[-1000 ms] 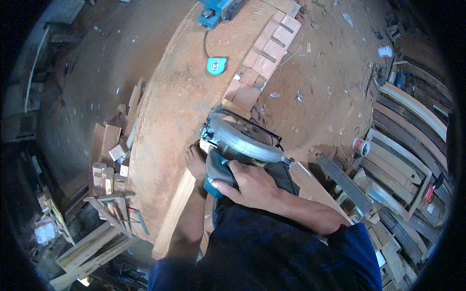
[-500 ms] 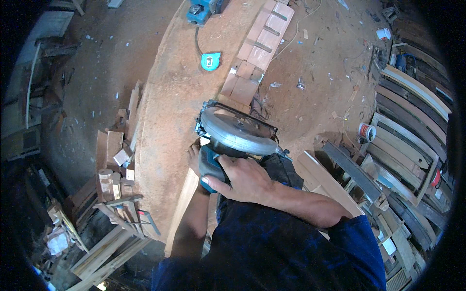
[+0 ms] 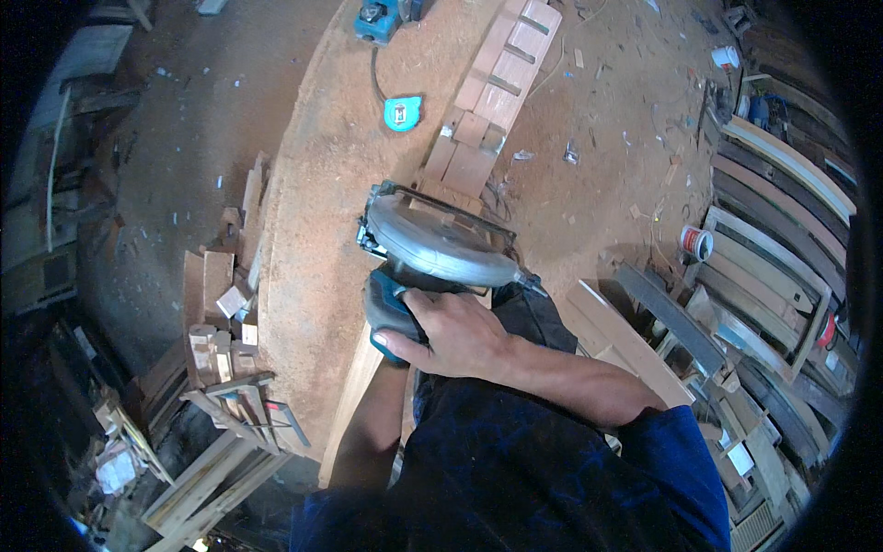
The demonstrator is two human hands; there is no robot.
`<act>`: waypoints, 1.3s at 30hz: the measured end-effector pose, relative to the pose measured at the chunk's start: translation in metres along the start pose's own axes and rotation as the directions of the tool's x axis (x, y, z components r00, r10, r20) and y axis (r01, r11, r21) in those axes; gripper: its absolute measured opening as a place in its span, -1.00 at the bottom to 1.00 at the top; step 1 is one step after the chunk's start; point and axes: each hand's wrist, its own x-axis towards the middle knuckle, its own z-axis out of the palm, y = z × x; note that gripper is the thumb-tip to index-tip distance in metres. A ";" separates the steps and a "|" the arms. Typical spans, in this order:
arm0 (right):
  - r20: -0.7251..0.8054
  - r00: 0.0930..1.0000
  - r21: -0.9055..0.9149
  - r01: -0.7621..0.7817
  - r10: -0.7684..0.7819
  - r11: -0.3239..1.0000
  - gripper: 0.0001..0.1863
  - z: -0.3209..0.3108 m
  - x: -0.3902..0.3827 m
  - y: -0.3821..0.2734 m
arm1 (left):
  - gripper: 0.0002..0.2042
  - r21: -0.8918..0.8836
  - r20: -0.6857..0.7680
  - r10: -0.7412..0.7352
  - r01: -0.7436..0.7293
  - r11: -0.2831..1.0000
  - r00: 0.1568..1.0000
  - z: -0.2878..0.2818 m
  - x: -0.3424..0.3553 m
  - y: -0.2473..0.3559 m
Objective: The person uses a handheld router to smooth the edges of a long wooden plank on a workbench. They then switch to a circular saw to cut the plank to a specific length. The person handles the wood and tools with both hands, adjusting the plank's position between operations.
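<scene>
My right hand is closed round the teal-and-black handle of a circular saw. The saw has a rounded silver guard over its blade and lies crosswise in front of me. My left forearm runs up beneath the saw's handle. There the left hand is hidden, so its fingers do not show. A pale wooden plank extends along the left forearm, its far part going under the saw. All this is at the right side of a long, dusty wooden workbench.
A teal tape measure and a blue power tool lie farther along the bench. Reddish boards with slots line its right edge. Wood offcuts crowd the left side. Stacked planks and frames stand at right, beside a bucket.
The saw and my right hand have shifted slightly left and away from me. My left fingers, partly visible beside the handle before, are now hidden behind the saw.
</scene>
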 end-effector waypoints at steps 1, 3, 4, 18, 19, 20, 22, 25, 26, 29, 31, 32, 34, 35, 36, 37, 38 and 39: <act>-0.012 1.000 -0.001 0.010 -0.010 1.000 -0.24 0.001 0.002 0.000 | -0.51 -0.002 0.003 0.003 -0.003 1.000 1.000 0.001 0.001 -0.001; -0.061 0.997 -0.015 0.052 -0.053 0.999 -0.25 0.004 0.006 0.000 | -0.51 -0.006 0.007 0.008 -0.008 1.000 1.000 0.001 0.002 -0.002; -0.066 0.996 -0.031 0.064 -0.066 0.997 -0.26 0.006 0.008 -0.001 | -0.52 -0.003 0.008 0.010 -0.010 1.000 1.000 0.000 0.002 -0.003; -0.114 0.992 0.001 0.058 -0.057 0.998 -0.30 0.003 0.007 -0.019 | -0.56 -0.067 -0.047 -0.015 0.012 0.998 0.999 -0.015 -0.005 -0.023; -0.115 0.993 0.005 0.038 -0.037 0.999 -0.30 -0.001 -0.008 -0.019 | -0.56 -0.100 -0.070 -0.030 0.023 0.995 0.997 -0.021 -0.007 -0.027; -0.073 0.997 0.006 -0.028 0.029 1.000 -0.30 -0.004 -0.023 -0.021 | -0.56 -0.126 -0.092 -0.041 0.029 0.992 0.995 -0.028 -0.013 -0.029; -0.098 0.989 -0.027 -0.116 0.113 0.993 -0.30 -0.009 -0.052 -0.020 | -0.57 -0.083 -0.109 -0.055 0.046 0.995 0.992 -0.044 -0.024 -0.034; -0.080 0.973 -0.091 -0.224 0.217 0.970 -0.32 -0.012 -0.079 -0.012 | -0.62 0.073 -0.003 0.010 -0.010 0.997 1.000 -0.059 -0.037 -0.038; -0.094 0.972 -0.108 -0.226 0.216 0.968 -0.33 -0.012 -0.084 -0.009 | -0.62 0.113 -0.007 -0.002 0.002 0.994 1.000 -0.061 -0.039 -0.039; -0.017 0.961 -0.134 -0.275 0.276 0.952 -0.31 -0.010 -0.087 -0.003 | -0.59 0.194 -0.012 -0.044 0.045 0.980 0.999 -0.057 -0.039 -0.042; -0.010 0.963 -0.145 -0.269 0.271 0.952 -0.31 -0.007 -0.085 -0.002 | -0.59 0.215 -0.029 -0.030 0.035 0.976 0.999 -0.053 -0.038 -0.045; -0.015 0.966 -0.132 -0.259 0.259 0.957 -0.31 -0.006 -0.083 -0.001 | -0.60 0.227 -0.034 -0.018 0.025 0.974 0.999 -0.051 -0.037 -0.046; -0.011 0.968 -0.118 -0.249 0.249 0.961 -0.30 -0.004 -0.080 -0.001 | -0.60 0.206 -0.056 0.011 0.001 0.979 0.998 -0.049 -0.037 -0.049; 0.000 0.967 -0.116 -0.252 0.254 0.961 -0.30 -0.002 -0.078 0.000 | -0.60 0.184 -0.061 0.026 -0.015 0.983 0.998 -0.048 -0.038 -0.050; -0.007 0.971 -0.105 -0.240 0.240 0.965 -0.30 -0.002 -0.076 0.000 | -0.60 0.193 -0.061 0.020 -0.008 0.981 0.998 -0.048 -0.039 -0.050; 0.010 0.969 -0.101 -0.243 0.245 0.965 -0.26 -0.001 -0.074 0.001 | -0.60 0.190 -0.058 0.014 -0.003 0.982 0.998 -0.048 -0.039 -0.050; 0.021 0.970 -0.094 -0.238 0.241 0.967 -0.26 -0.001 -0.073 0.002 | -0.60 0.179 -0.035 -0.007 0.013 0.984 0.999 -0.047 -0.039 -0.049; 0.039 0.970 -0.089 -0.235 0.239 0.968 -0.25 -0.001 -0.070 0.003 | -0.61 0.194 0.001 -0.031 0.030 0.981 1.000 -0.048 -0.039 -0.048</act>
